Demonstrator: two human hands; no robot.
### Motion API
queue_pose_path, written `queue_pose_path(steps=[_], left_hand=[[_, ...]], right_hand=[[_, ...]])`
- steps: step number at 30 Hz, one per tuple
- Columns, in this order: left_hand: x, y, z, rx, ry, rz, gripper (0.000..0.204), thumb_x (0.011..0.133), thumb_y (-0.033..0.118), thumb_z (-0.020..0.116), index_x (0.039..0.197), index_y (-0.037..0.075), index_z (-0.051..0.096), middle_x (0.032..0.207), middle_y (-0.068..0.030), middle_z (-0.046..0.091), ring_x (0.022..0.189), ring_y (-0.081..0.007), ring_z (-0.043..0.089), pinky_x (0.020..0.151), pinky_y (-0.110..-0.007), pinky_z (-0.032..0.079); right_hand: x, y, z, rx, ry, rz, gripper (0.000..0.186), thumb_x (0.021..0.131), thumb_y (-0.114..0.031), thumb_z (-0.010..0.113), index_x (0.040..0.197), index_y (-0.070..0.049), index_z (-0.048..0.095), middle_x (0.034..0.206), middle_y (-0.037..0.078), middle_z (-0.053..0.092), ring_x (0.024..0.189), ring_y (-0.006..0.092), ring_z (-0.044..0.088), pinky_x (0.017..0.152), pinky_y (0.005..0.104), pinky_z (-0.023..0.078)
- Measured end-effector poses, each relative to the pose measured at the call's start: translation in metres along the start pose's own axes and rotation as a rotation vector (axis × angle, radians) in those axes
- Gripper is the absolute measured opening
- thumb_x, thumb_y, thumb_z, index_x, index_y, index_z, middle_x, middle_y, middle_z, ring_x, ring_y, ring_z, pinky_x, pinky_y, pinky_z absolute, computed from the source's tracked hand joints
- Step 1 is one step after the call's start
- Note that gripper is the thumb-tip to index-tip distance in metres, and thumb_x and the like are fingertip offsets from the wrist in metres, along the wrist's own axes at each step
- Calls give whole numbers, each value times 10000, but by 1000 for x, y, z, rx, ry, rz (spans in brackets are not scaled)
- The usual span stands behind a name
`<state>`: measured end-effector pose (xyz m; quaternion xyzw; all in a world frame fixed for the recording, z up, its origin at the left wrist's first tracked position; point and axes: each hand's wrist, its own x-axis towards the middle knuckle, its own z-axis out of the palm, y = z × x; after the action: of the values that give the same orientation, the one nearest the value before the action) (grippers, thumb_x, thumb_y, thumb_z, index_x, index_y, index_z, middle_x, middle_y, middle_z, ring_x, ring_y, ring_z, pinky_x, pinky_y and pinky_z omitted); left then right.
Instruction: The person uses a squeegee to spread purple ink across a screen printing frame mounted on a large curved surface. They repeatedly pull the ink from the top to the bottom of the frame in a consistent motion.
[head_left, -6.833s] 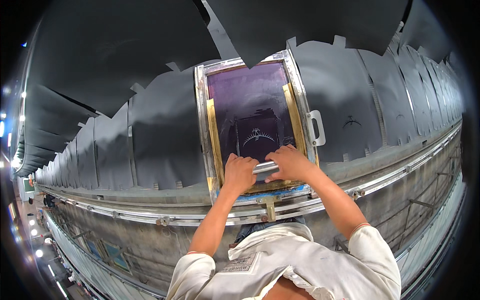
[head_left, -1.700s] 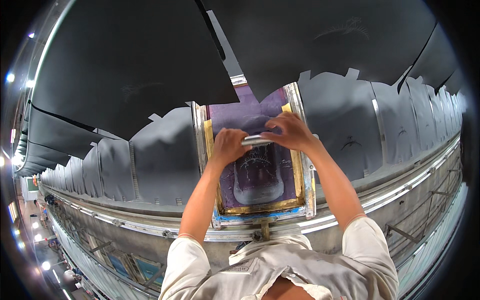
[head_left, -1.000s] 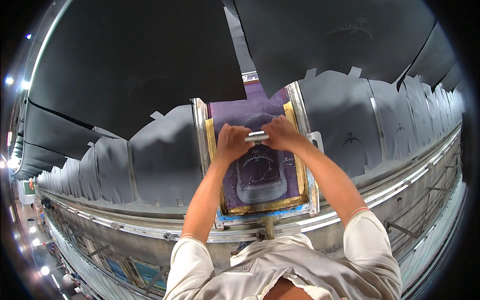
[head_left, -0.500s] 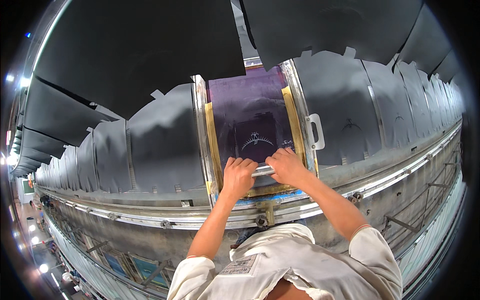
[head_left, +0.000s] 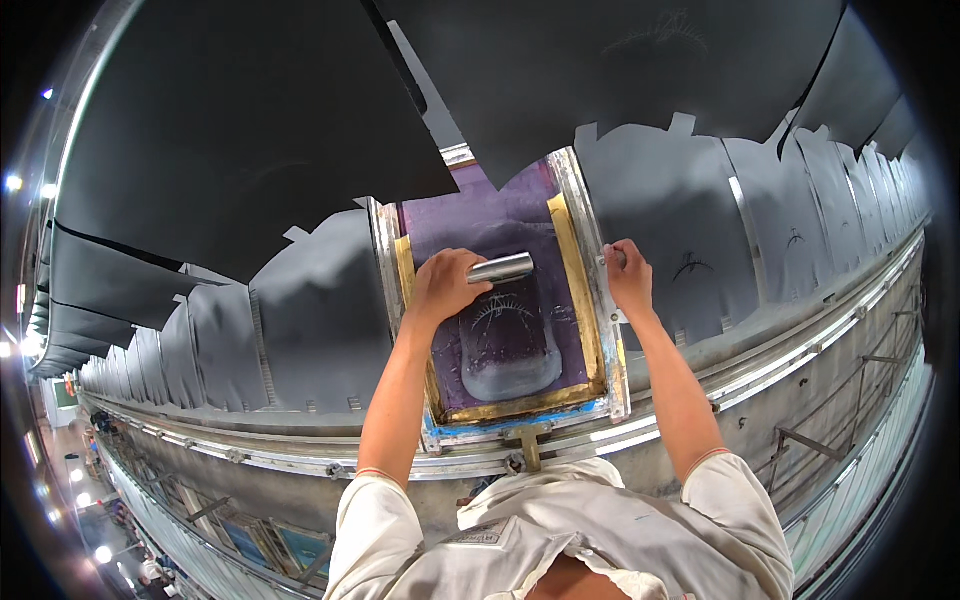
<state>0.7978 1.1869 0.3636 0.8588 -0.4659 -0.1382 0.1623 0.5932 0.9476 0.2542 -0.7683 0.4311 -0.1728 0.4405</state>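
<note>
A purple-meshed printing screen (head_left: 450, 345) lies in front of me, with a pale arched design on it. My left hand (head_left: 443, 285) is closed round one end of a squeegee with a shiny metal grip (head_left: 505, 268), above the design toward the far half of the mesh. A milky, wet-looking band (head_left: 512, 380) curves across the near mesh. My right hand (head_left: 630, 280) is curled round the side handle on the right of the screen's metal frame (head_left: 576, 205); the fingers hide most of that handle.
Dark grey fabric panels (head_left: 320, 310) line a long table on both sides, some printed with the same arch (head_left: 692, 265). Larger black sheets (head_left: 230, 110) overlap the screen's far end. A metal rail (head_left: 680, 425) runs along the near table edge.
Both hands were on the squeegee at the near end. The left hand has carried it to the far side of the design. My right hand has let go and moved to the frame handle.
</note>
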Motion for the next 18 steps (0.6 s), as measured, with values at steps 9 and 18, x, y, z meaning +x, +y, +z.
queue_pose_path(steps=[9, 18], left_hand=[[-187, 54, 52, 45, 176, 103, 752, 545, -2, 724, 1281, 145, 681, 1313, -35, 677, 1015, -259, 627, 811, -417, 460], [-261, -76, -50, 111, 193, -29, 441, 626, 47, 766, 1057, 140, 756, 1103, -11, 701, 1052, -245, 613, 908, -427, 454]], right_hand=[[2, -42, -20, -93, 60, -161, 257, 974, -291, 702, 968, -34, 687, 821, 167, 712, 705, 326, 704, 661, 415, 514], [-73, -114, 134, 39, 105, -299, 236, 989, -281, 690, 998, -45, 685, 909, 154, 712, 801, 301, 696, 741, 407, 534]])
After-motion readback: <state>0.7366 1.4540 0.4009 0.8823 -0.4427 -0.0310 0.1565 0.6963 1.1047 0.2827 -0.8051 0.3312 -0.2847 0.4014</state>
